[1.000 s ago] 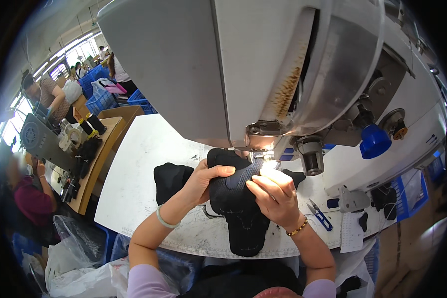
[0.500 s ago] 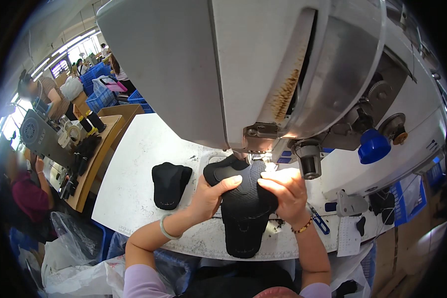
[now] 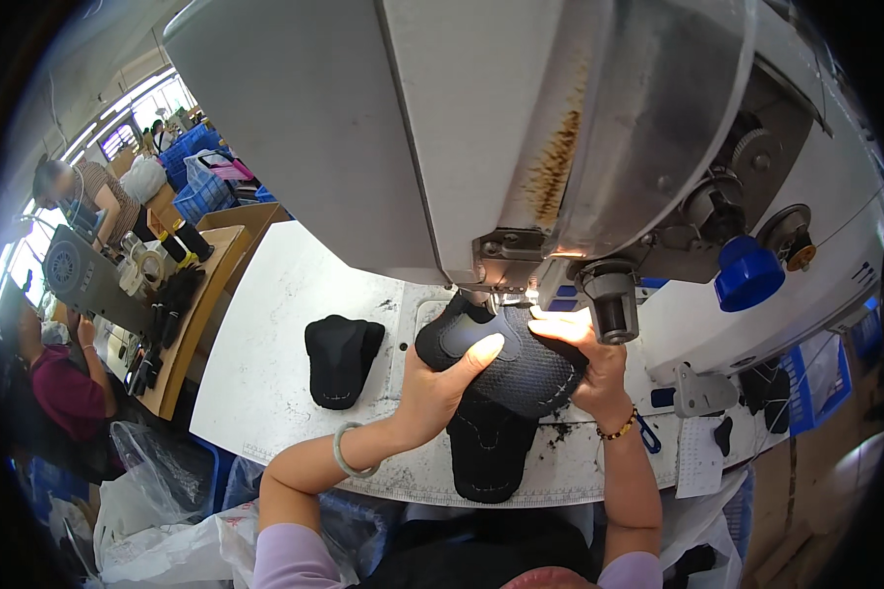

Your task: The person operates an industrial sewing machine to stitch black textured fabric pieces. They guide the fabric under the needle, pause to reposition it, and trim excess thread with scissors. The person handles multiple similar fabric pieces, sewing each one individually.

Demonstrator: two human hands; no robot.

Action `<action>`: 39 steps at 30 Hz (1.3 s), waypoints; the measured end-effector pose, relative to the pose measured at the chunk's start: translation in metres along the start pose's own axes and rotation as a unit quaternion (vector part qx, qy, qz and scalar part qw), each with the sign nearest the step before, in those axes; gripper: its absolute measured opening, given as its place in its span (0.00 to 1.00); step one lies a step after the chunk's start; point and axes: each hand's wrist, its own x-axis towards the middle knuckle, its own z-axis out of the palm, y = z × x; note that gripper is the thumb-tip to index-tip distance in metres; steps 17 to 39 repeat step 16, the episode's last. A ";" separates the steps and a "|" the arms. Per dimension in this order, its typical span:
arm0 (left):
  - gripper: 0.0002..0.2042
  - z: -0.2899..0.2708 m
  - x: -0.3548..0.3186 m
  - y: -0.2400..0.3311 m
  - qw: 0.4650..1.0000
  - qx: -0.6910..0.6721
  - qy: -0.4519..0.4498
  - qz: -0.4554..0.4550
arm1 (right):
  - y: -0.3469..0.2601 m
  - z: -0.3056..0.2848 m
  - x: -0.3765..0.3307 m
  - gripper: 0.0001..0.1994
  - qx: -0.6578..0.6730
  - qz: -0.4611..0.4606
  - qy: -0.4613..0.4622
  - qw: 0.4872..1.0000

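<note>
A black textured shoe upper (image 3: 528, 375) lies under the needle area (image 3: 501, 298) of a large sewing machine (image 3: 314, 128). My left hand (image 3: 440, 391) grips its left side, thumb pressed on top near a smooth grey patch. On the right side, my right hand (image 3: 596, 365) pinches the edge close to the needle; the fingers beneath are hidden. Below the upper, partly covered by it, another black piece (image 3: 491, 456) with light stitch marks reaches toward the table's front edge. A similar black piece (image 3: 341, 360) rests on the table to the left, apart from my hands.
Blue-handled thread snips (image 3: 648, 434) lie right of my right wrist on the white table (image 3: 255, 363). A white paper (image 3: 699, 456) hangs near the right edge. Thread dust dots the tabletop. Two people work at left beside another sewing machine (image 3: 88, 275); blue crates (image 3: 202, 187) stand behind.
The shoe upper has turned, its lower end swinging right. My right hand has shifted right and my left thumb has slid along the upper. The whole view has moved slightly.
</note>
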 end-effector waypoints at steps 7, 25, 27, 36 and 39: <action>0.13 -0.004 0.012 0.006 0.999 0.035 0.012 -0.006 | 0.003 0.000 -0.001 0.18 -0.009 0.001 -0.001 1.000; 0.07 -0.025 0.031 0.002 0.990 -0.103 -0.003 -0.096 | -0.015 0.007 -0.001 0.19 -0.187 -0.091 0.008 0.978; 0.07 -0.025 0.031 0.002 0.990 -0.103 -0.003 -0.096 | -0.015 0.007 -0.001 0.19 -0.187 -0.091 0.008 0.978; 0.07 -0.025 0.031 0.002 0.990 -0.103 -0.003 -0.096 | -0.015 0.007 -0.001 0.19 -0.187 -0.091 0.008 0.978; 0.07 -0.025 0.031 0.002 0.990 -0.103 -0.003 -0.096 | -0.015 0.007 -0.001 0.19 -0.187 -0.091 0.008 0.978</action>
